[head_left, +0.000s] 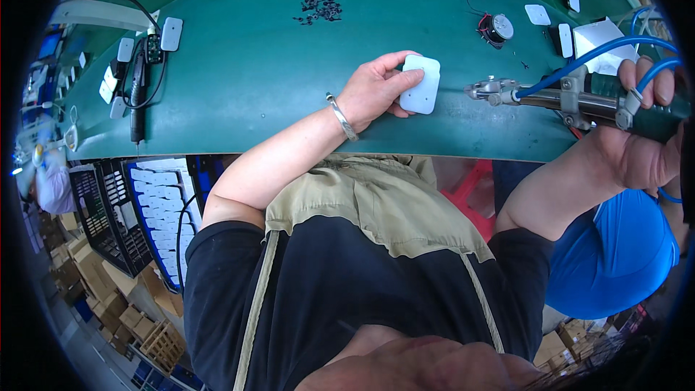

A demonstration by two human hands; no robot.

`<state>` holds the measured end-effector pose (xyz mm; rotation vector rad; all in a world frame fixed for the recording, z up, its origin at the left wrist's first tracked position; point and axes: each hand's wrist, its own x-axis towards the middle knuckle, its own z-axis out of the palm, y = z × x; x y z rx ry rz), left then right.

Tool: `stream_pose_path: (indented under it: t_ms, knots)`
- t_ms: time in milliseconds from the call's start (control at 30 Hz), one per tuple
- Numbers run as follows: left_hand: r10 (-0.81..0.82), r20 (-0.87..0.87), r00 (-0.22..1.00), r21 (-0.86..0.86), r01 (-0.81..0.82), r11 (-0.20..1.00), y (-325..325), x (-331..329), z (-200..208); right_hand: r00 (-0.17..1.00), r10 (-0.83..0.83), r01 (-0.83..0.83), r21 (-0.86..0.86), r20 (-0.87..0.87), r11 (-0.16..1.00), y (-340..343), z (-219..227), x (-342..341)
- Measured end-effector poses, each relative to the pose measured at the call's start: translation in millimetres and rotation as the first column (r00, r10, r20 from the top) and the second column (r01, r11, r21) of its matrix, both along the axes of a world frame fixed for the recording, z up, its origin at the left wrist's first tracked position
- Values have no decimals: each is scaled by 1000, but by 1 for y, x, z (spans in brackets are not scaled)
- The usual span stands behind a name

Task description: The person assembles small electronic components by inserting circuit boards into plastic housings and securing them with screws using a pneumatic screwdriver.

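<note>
Short-sleeved black shirt (347, 275), khaki apron (362, 199) with pale straps (256, 311), silver bangle (341, 116) on left wrist (351, 112), bare hands (373, 90)

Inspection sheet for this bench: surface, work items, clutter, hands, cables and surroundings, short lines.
Surface: smooth green tabletop, a few small marks.
Work items: white rounded-rectangular piece with small holes; silver cylindrical metal tool with dark green end.
Clutter: pile of small dark pieces, possibly screws; round black-and-silver component with wires.
Hands: left hand holds the white piece, thumb on top; right hand grips the tool's green end.
Cables: blue flexible hose at the tool; black cable looping around a black pen-shaped tool.
Surroundings: brown cardboard boxes, black plastic crate, lower left.
</note>
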<state>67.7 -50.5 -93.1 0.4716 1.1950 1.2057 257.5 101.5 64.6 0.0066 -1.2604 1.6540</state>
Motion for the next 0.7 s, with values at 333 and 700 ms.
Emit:
stream_pose_path:
  t_ms: [333,700]
  knots:
    - [-49,250,967,46,39,998,3,6,0,997,73,-73,23,-16,997,-6,0,-7]
    - [-41,305,952,76,19,997,2,6,7,984,168,-165,55,-54,985,-12,3,-18]
